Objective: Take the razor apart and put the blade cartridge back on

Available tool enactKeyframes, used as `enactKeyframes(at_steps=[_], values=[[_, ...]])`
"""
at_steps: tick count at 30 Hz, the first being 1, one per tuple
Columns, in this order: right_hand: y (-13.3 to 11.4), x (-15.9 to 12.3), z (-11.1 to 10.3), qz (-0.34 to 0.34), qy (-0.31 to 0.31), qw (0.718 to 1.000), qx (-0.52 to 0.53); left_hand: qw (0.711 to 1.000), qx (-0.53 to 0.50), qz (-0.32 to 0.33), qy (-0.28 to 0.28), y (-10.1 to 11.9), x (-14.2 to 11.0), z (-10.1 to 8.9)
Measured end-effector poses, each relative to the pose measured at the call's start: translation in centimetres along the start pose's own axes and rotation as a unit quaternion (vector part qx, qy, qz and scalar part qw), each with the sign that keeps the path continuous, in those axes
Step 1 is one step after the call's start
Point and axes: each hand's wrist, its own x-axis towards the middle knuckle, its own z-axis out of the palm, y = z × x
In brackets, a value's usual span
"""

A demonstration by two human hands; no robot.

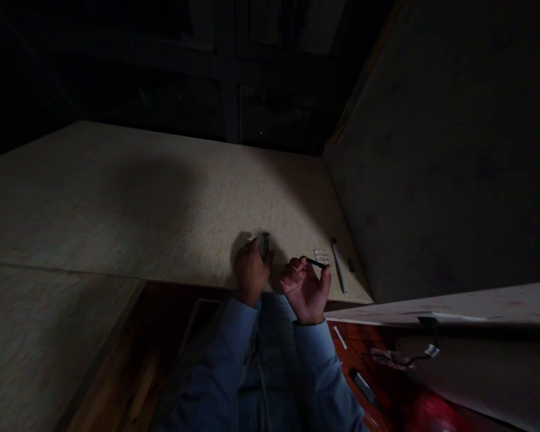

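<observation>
My left hand (251, 273) is low over the table's near edge, index finger stretched out and thumb apart from it. Just beyond, between thumb and finger, is a small dark T-shaped piece (266, 238); whether the hand touches it is hard to make out in the dim light. My right hand (306, 294), palm up, pinches a short black stick (315, 263) between thumb and fingertips. Behind that stick lies a small clear holder (320, 256) with pale bars. Farther right rests a long thin grey pen-like tool (339, 267) with a dark tip.
The pale tabletop (175, 210) meets an upright panel (432, 180) on the right. A small black piece (351, 265) lies near that panel. Below, the reddish floor holds a white strip (340, 337), a dark-and-grey object (363, 386), a black cable (405, 362) and red material (432, 414).
</observation>
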Motion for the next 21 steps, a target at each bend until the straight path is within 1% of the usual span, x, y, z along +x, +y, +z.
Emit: enactKeyframes(at_steps=[4,6,8,11,13,14,15,16,17,20,21], values=[[0.0,-0.1,-0.3,0.001,-0.003,1.0,0.011,0.991,0.116,-0.013,-0.071,1.5,1.4,-0.4],[-0.1,-0.2,-0.5,-0.005,-0.006,1.0,0.002,0.985,0.135,-0.026,-0.101,1.8,1.9,-0.7],[-0.2,-0.1,-0.8,-0.012,-0.008,1.0,-0.015,0.985,0.123,-0.037,-0.119,1.5,2.1,-1.1],[-0.4,-0.2,-1.2,-0.023,-0.011,0.999,-0.036,0.989,0.049,-0.05,-0.129,0.3,1.5,-1.7],[-0.5,-0.2,-1.3,-0.028,-0.017,0.998,-0.057,0.988,-0.068,-0.051,-0.127,-0.7,0.8,-2.3],[-0.5,-0.2,-1.3,-0.03,-0.02,0.997,-0.071,0.98,-0.144,-0.054,-0.128,-1.2,0.4,-2.6],[-0.5,-0.2,-1.3,-0.034,-0.024,0.995,-0.088,0.964,-0.225,-0.058,-0.132,-1.5,0.0,-3.1],[-0.5,-0.3,-1.2,-0.038,-0.029,0.993,-0.106,0.939,-0.305,-0.066,-0.144,-1.6,-0.4,-3.6],[-0.5,-0.3,-1.1,-0.044,-0.034,0.99,-0.127,0.908,-0.377,-0.079,-0.165,-1.7,-0.7,-4.3],[-0.6,-0.5,-0.8,-0.061,-0.038,0.979,-0.189,0.788,-0.546,-0.136,-0.251,-1.1,-1.3,-6.6],[-0.8,-0.6,-0.6,-0.068,-0.037,0.975,-0.211,0.751,-0.589,-0.155,-0.255,-0.8,-1.4,-7.4]])
